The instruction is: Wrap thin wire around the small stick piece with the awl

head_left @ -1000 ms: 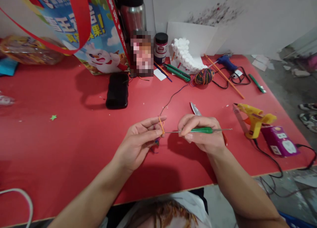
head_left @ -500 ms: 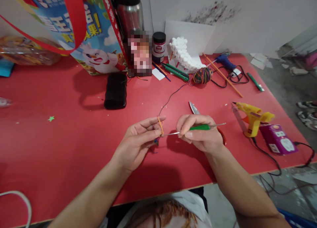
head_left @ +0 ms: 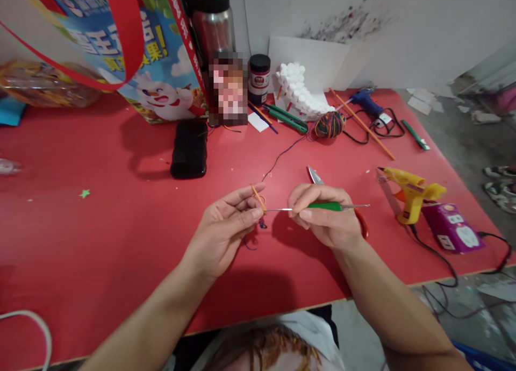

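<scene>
My right hand (head_left: 322, 209) is closed round the green handle of a crochet hook (head_left: 325, 206), whose thin metal shaft points left. At the shaft's tip, my left hand (head_left: 229, 226) pinches a small piece of crocheted yarn (head_left: 263, 223), mostly hidden by the fingers. An orange stretch of the yarn runs over the left index finger. From there a dark strand leads back to a multicoloured yarn ball (head_left: 330, 125) on the red table (head_left: 141, 252). Partly under my right hand lies a pair of scissors (head_left: 315, 175), its blade tip and orange-red handle showing.
At right are a yellow glue gun (head_left: 413, 193), a purple box (head_left: 453, 226) and cords. Behind lie a green cutter (head_left: 287, 118), a white bumpy model (head_left: 300, 88), a jar (head_left: 259, 78) and a blue glue gun (head_left: 366, 100). Left stand a black case (head_left: 188, 149) and a printed bag (head_left: 161, 75).
Both hands have risen slightly, and the hook lies more level. The orange yarn over my left index finger slants more, and the crocheted piece hangs a little further right.
</scene>
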### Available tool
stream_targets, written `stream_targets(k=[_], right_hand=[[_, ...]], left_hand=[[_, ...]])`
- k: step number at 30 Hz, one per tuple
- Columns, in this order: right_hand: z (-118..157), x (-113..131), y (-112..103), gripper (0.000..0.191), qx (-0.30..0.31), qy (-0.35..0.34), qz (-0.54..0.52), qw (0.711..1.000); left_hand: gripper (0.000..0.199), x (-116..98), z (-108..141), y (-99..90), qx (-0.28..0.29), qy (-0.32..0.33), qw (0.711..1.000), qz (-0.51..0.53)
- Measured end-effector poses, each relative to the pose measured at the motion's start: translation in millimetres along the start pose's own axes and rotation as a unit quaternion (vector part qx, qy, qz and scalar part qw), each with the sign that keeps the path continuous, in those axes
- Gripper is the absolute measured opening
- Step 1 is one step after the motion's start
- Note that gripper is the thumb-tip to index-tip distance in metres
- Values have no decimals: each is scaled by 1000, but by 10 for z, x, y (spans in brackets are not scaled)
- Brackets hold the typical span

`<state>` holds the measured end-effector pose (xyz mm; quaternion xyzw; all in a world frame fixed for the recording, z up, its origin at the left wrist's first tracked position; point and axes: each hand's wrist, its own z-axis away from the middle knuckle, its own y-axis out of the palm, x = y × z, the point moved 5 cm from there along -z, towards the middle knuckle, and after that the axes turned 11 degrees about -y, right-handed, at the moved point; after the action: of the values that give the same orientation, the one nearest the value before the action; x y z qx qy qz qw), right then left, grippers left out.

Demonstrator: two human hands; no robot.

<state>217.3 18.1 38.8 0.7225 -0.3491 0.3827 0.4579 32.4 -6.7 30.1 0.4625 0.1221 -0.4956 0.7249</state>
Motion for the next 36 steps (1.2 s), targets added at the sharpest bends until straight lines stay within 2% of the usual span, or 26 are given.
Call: stream_targets(k=[9, 36], right_hand=[[3, 6, 6, 7, 8, -5, -15, 1000], [14, 2, 18, 10, 19, -3, -37, 999]], left_hand=[[48, 10, -4, 13, 5, -8, 1000, 15], [49, 10, 4, 6, -5, -1, 1000, -28]])
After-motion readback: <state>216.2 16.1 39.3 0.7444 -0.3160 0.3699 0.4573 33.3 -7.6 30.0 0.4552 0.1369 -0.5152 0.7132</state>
